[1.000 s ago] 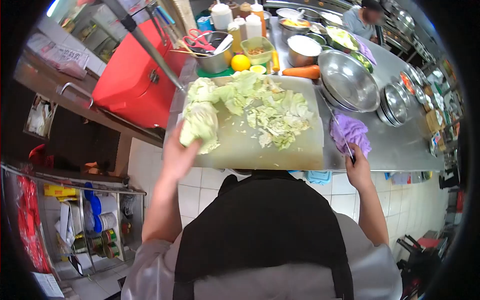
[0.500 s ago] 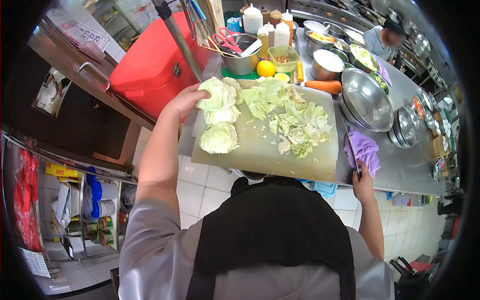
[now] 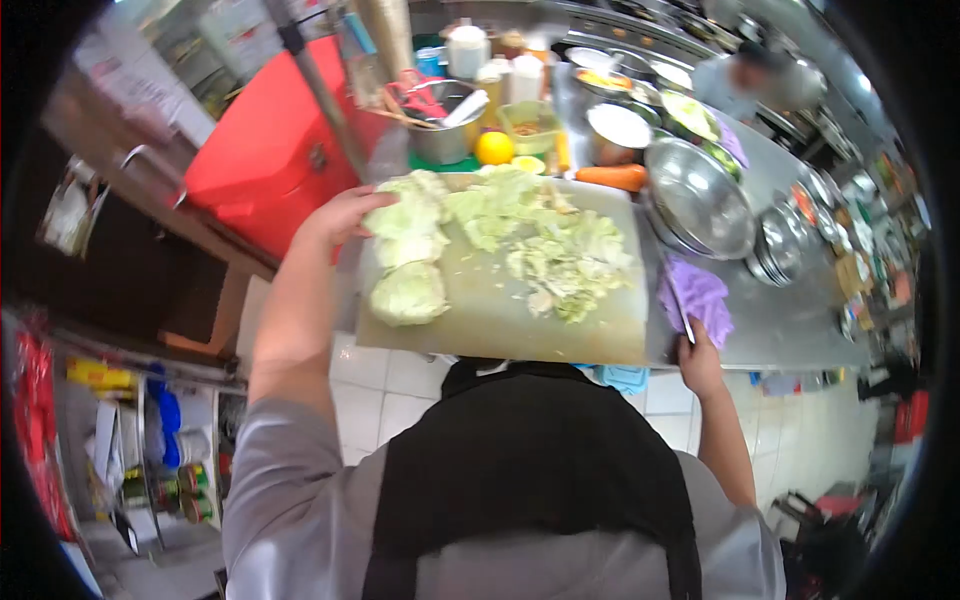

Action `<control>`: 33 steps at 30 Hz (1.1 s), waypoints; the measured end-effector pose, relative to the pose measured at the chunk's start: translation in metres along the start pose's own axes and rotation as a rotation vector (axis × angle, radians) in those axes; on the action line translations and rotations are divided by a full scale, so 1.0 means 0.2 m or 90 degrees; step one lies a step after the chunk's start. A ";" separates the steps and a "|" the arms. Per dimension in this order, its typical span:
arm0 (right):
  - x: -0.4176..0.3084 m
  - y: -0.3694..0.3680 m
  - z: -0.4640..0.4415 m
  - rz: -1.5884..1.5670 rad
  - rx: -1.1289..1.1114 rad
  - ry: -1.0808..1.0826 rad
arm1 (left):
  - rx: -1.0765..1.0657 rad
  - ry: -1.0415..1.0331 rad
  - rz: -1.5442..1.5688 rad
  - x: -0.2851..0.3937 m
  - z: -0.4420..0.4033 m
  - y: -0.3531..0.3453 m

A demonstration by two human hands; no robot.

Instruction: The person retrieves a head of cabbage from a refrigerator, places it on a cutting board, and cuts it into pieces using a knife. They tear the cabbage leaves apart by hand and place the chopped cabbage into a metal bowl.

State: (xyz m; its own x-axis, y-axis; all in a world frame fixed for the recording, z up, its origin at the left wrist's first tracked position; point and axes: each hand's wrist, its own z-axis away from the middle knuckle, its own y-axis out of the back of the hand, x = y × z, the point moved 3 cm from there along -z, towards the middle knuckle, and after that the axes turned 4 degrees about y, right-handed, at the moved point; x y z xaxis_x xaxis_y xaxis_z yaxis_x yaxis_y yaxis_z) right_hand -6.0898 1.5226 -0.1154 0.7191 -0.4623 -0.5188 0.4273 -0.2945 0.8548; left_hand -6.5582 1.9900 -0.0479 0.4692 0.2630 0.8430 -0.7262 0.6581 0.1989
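My left hand (image 3: 348, 214) grips the far left head of pale green lettuce (image 3: 412, 193); some fingers are hidden behind it. Another lettuce head (image 3: 410, 294) sits nearer me on the same cutting board (image 3: 470, 336). Loose, torn lettuce leaves (image 3: 570, 262) are spread over the middle and right of the board. Off the board's right edge, my right hand (image 3: 701, 362) is closed around the dark handle of a knife (image 3: 683, 309). Its blade points away from me and lies against a crumpled purple cloth (image 3: 706, 296).
Behind the board stand a metal pot (image 3: 446, 138) with scissors, an orange (image 3: 494, 148), a carrot (image 3: 612, 178) and squeeze bottles (image 3: 526, 78). Steel bowls (image 3: 700, 195) are at the right. A red cooler (image 3: 265, 150) stands at left. A person (image 3: 735, 80) is at the far right.
The whole view has shifted, so the board and counter appear farther left, with some blur. Both hands keep their holds on the lettuce head and the knife.
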 end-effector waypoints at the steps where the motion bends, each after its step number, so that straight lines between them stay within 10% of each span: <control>1: 0.01 0.01 0.00 -0.020 -0.007 -0.040 | -0.012 -0.026 0.034 0.01 0.01 -0.02; 21: 0.35 0.30 0.42 -0.059 0.339 -0.108 | 0.135 -0.092 0.025 -0.09 0.37 0.25; 33: 0.69 0.31 0.05 0.097 0.243 -0.250 | 0.271 -0.234 0.054 0.03 0.60 0.21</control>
State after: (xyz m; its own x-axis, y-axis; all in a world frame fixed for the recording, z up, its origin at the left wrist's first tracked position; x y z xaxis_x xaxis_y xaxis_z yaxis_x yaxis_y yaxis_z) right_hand -5.9686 1.4326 -0.1332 0.4684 -0.7780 -0.4187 0.0539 -0.4478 0.8925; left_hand -6.6455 1.9353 0.0260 0.2502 -0.0113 0.9681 -0.9279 0.2826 0.2431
